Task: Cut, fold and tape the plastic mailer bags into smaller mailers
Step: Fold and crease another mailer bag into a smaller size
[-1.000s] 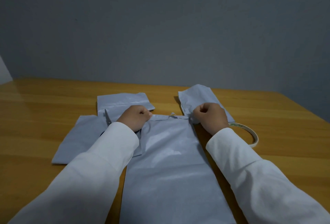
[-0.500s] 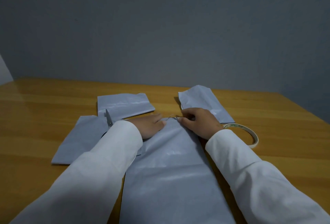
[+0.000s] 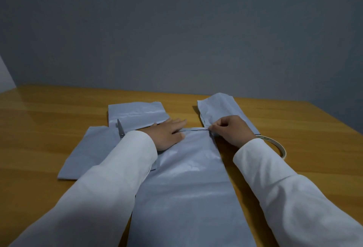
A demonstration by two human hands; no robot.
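left hand (image 3: 167,135) now flattened on mailer bag (image 3: 188,183), right hand (image 3: 228,130) pinching its top edge

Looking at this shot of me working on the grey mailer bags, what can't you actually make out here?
- Steel scissors, head view: only the blade tips show; the white left sleeve hides the handles.
- Roll of pale tape: its near-left part lies behind the right sleeve.
- Long grey plastic mailer bag: near end cut off by the bottom edge.
- Right hand pinches something thin at the bag's far edge; too small to identify.
- Left hand: palm contact is hidden.
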